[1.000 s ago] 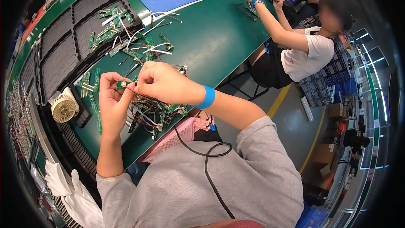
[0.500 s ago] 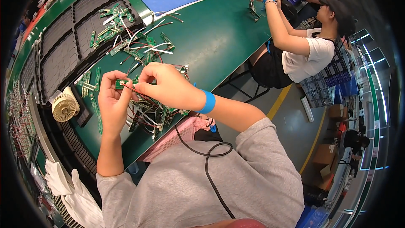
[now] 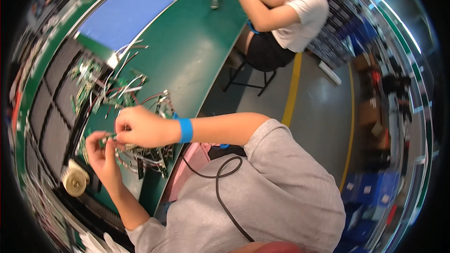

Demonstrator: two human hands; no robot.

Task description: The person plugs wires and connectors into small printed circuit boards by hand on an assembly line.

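My left hand [image 3: 101, 152] and my right hand [image 3: 140, 126] meet over the green bench [image 3: 197, 51], both pinching a small green circuit board [image 3: 108, 136] with wires. A blue wrist strap [image 3: 185, 130] sits on my right wrist, and a dark cable [image 3: 220, 182] runs from it across my grey shirt. Under my hands lies a tangle of small boards and wires [image 3: 145, 157].
More wired boards [image 3: 117, 86] lie further up the bench beside a blue mat [image 3: 119, 16]. Black trays [image 3: 51, 112] run along the left. A round tape roll [image 3: 75, 182] sits near my left hand. Another person [image 3: 281, 14] on a stool works at the bench's far end.
The view has swung and blurred, so the bench sits differently in the picture. My hands stay together on the small board. The other person's arms have reached further onto the bench.
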